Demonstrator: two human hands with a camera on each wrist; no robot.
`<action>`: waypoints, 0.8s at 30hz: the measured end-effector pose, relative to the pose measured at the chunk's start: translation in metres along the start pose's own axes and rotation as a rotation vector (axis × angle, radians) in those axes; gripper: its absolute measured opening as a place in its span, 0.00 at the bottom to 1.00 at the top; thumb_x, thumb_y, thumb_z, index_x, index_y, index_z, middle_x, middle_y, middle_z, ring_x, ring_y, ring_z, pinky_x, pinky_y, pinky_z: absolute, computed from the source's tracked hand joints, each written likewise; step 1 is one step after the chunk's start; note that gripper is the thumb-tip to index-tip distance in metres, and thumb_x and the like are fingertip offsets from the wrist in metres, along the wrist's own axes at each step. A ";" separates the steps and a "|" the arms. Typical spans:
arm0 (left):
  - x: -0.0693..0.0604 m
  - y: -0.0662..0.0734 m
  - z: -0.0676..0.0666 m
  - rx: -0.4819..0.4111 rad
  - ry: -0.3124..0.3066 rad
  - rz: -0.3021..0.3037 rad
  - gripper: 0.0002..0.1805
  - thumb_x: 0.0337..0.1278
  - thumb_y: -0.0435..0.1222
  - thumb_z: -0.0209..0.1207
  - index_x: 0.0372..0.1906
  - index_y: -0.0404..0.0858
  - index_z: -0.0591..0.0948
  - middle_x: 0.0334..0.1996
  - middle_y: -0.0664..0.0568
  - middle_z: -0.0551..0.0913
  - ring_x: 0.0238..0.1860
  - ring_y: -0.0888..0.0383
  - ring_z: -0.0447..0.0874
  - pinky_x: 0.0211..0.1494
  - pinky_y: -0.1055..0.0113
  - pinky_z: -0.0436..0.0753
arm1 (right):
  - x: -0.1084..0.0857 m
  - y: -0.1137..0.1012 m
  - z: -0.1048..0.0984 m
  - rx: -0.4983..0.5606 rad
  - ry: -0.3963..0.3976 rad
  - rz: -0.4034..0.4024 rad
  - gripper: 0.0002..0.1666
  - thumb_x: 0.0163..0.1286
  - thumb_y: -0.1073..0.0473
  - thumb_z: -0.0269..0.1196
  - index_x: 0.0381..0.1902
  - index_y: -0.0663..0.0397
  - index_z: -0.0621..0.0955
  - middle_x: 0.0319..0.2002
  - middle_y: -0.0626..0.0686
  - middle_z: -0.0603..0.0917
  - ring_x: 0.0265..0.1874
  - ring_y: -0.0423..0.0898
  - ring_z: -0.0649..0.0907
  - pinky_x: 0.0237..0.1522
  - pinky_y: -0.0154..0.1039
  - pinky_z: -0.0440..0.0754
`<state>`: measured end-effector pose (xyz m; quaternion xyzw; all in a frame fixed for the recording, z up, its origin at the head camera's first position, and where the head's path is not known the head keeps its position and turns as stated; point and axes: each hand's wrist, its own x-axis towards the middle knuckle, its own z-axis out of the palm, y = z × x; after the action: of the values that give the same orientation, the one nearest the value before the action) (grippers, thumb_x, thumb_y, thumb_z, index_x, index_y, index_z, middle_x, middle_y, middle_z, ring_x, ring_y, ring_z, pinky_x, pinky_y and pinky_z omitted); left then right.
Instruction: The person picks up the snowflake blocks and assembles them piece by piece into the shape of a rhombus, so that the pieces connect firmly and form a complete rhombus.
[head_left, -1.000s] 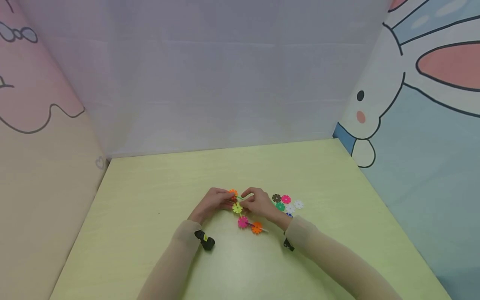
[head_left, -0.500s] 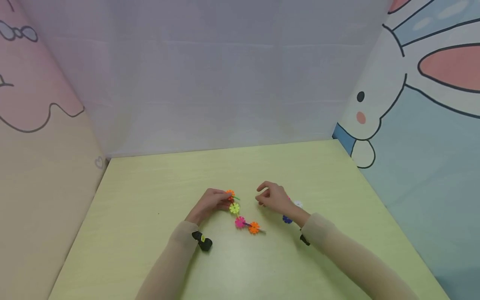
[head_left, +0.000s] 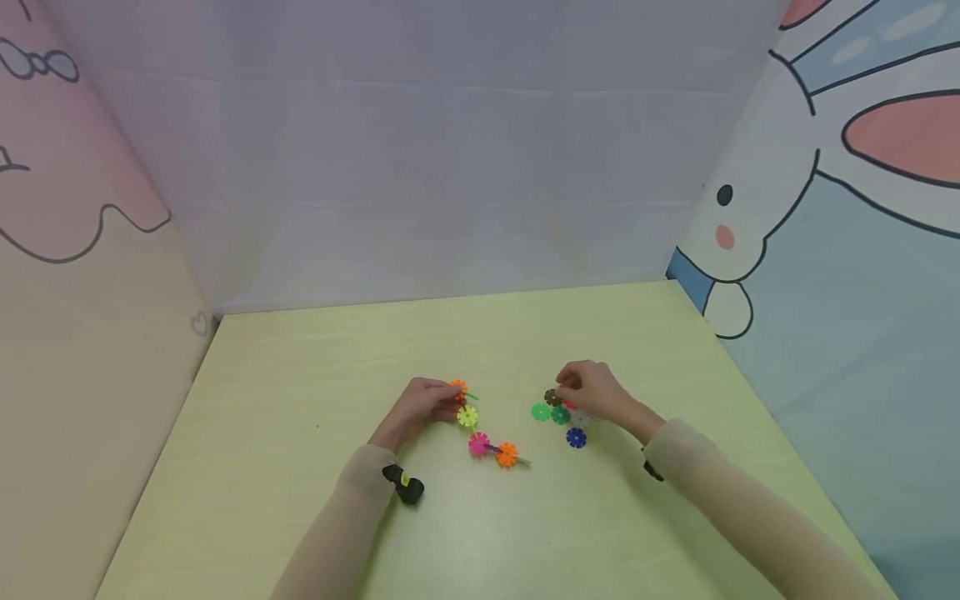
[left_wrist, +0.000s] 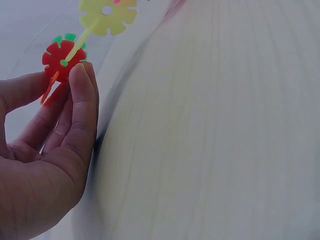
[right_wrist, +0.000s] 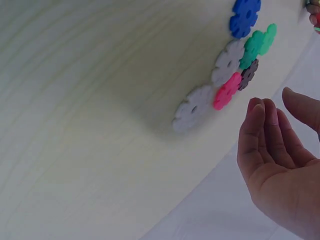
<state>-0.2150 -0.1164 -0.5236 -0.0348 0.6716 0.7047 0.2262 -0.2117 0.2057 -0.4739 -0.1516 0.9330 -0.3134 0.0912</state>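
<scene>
pale cloth point(head_left: 450, 167) hangs behind a light yellow table point(head_left: 285, 358) in the head view. a yellow disc point(head_left: 467, 416) is part of a bent chain point(head_left: 478, 444). just above the yellow disc, the left hand point(head_left: 416, 408) pinches an orange disc point(head_left: 457, 389) of the chain. well right of the yellow disc, the right hand point(head_left: 595, 390) is over loose discs point(head_left: 561, 415). in the left wrist view, a red disc point(left_wrist: 61, 56) sits below the yellow disc. in the right wrist view, the right hand's thumb and bent fingers have a small gap.

The right hand point(head_left: 595, 390) has moved from the chain point(head_left: 467, 415) to the loose discs point(head_left: 561, 415).
</scene>
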 end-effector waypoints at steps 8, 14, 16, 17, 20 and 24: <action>0.000 -0.001 -0.002 -0.018 0.013 0.000 0.13 0.57 0.33 0.64 0.41 0.25 0.83 0.34 0.40 0.85 0.31 0.53 0.85 0.39 0.61 0.82 | -0.001 0.018 -0.008 -0.102 -0.043 0.026 0.13 0.60 0.65 0.66 0.43 0.66 0.82 0.37 0.54 0.83 0.38 0.50 0.81 0.44 0.47 0.78; -0.002 -0.001 -0.001 -0.006 0.011 0.005 0.13 0.58 0.34 0.63 0.40 0.25 0.83 0.34 0.39 0.85 0.32 0.52 0.85 0.39 0.60 0.82 | -0.001 0.021 -0.010 -0.114 -0.075 0.042 0.16 0.57 0.63 0.69 0.42 0.66 0.82 0.35 0.53 0.83 0.37 0.49 0.80 0.44 0.48 0.77; -0.002 -0.002 0.000 -0.004 0.010 0.006 0.13 0.58 0.34 0.64 0.40 0.26 0.84 0.34 0.39 0.85 0.32 0.52 0.85 0.39 0.60 0.82 | 0.000 0.022 -0.010 -0.125 -0.082 0.041 0.17 0.56 0.61 0.71 0.42 0.65 0.82 0.35 0.53 0.82 0.36 0.49 0.79 0.44 0.47 0.77; -0.002 -0.002 0.000 -0.004 0.009 0.006 0.13 0.58 0.34 0.64 0.40 0.26 0.84 0.34 0.39 0.85 0.32 0.52 0.85 0.40 0.60 0.82 | 0.000 0.022 -0.010 -0.131 -0.085 0.042 0.18 0.56 0.61 0.71 0.42 0.65 0.83 0.35 0.53 0.82 0.36 0.49 0.79 0.44 0.47 0.77; -0.002 -0.002 0.000 -0.007 0.006 0.006 0.13 0.57 0.34 0.64 0.40 0.25 0.83 0.34 0.39 0.85 0.33 0.51 0.85 0.40 0.59 0.82 | 0.000 0.024 -0.009 -0.146 -0.097 0.043 0.18 0.55 0.60 0.72 0.41 0.64 0.83 0.35 0.52 0.82 0.35 0.49 0.79 0.43 0.47 0.77; -0.002 -0.002 0.001 -0.011 0.002 0.010 0.13 0.57 0.34 0.64 0.41 0.25 0.83 0.35 0.39 0.85 0.33 0.51 0.85 0.41 0.59 0.82 | 0.002 0.026 -0.006 -0.140 -0.107 0.055 0.17 0.56 0.59 0.72 0.41 0.62 0.83 0.35 0.51 0.82 0.35 0.48 0.78 0.43 0.46 0.77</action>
<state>-0.2126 -0.1162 -0.5244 -0.0333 0.6682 0.7094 0.2216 -0.2212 0.2283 -0.4852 -0.1487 0.9502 -0.2361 0.1387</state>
